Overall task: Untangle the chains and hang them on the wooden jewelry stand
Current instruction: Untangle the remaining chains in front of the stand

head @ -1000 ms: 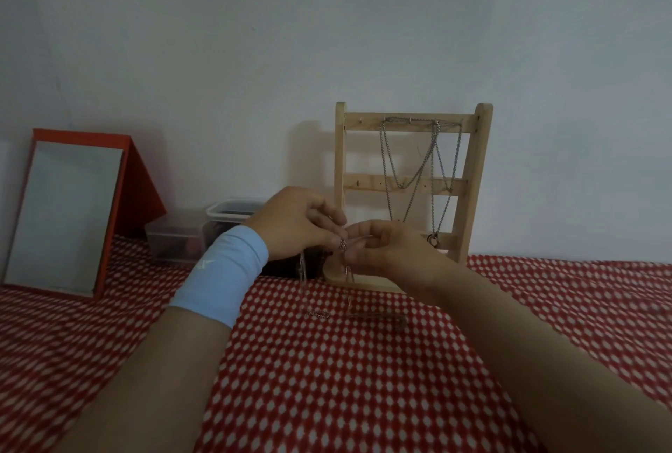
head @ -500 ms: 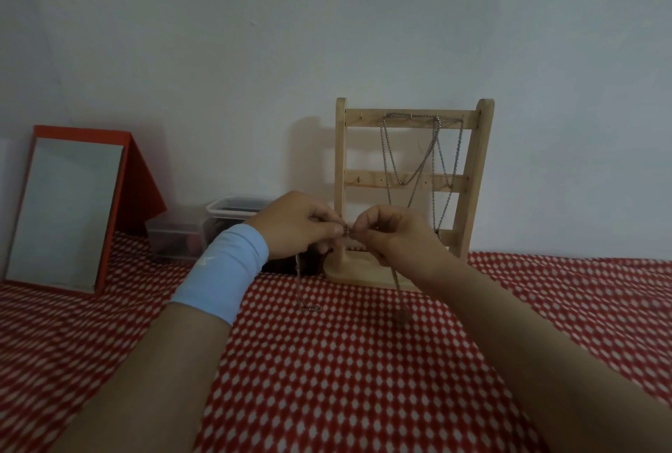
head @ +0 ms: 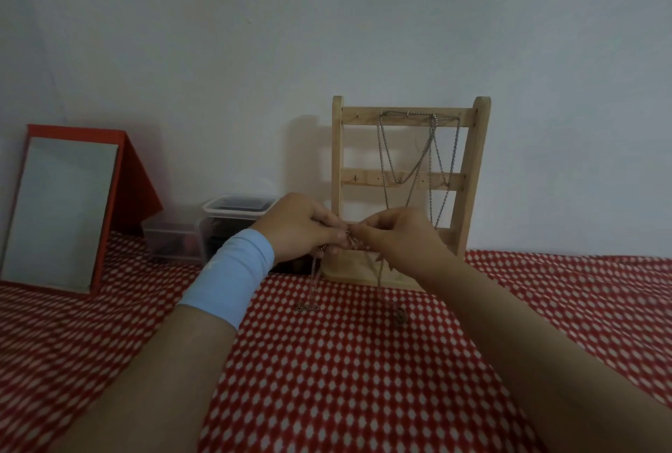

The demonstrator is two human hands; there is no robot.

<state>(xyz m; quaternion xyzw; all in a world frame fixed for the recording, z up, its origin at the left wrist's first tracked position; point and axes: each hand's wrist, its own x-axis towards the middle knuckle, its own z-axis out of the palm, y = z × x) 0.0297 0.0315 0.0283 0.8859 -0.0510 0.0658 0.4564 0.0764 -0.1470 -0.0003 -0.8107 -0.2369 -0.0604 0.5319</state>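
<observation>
Before the stand (head: 479, 161), hands (head: 302, 230) (head: 398, 238) pinch a chain (head: 314, 280).

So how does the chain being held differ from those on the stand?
The held chain is pinched between left hand and right hand, ends on the tablecloth; the hung chains drape from the stand. The held chain bunches at the fingertips; the hung chains fall in open loops. Both: thin metal.

Pale wooden ladder-shaped jewelry stand (head: 337, 179), upright at table's (head: 363, 380) far edge
Silver chains (head: 431, 147) drape from its top rail; a tangled thin chain (head: 313, 281) dangles before it.
</observation>
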